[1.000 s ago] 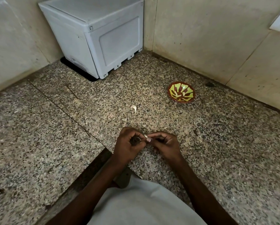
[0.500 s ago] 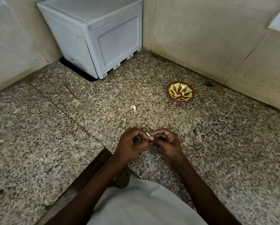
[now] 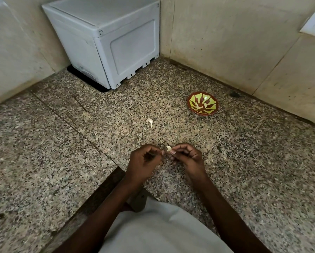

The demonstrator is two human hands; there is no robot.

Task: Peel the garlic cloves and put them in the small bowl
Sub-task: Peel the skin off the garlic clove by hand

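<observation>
A small pale garlic clove [image 3: 168,148] is pinched between the fingertips of my right hand [image 3: 185,157], just above the speckled granite counter [image 3: 244,152]. My left hand [image 3: 143,160] sits right beside it with curled fingers, its fingertips a little apart from the clove; whether it holds a scrap of skin is hidden. Another garlic clove [image 3: 150,121] lies loose on the counter farther back. The small bowl [image 3: 202,103], brown with a green pattern, stands to the back right, an arm's reach from both hands.
A grey plastic box [image 3: 105,42] fills the back corner of the counter. Tiled walls [image 3: 235,42] close in the counter at the back and right. The counter's front edge runs diagonally below my left forearm. My white shirt [image 3: 158,229] fills the bottom.
My hands have drawn slightly apart. The clove now shows more plainly at my right fingertips, and my left fingertips have come off it.
</observation>
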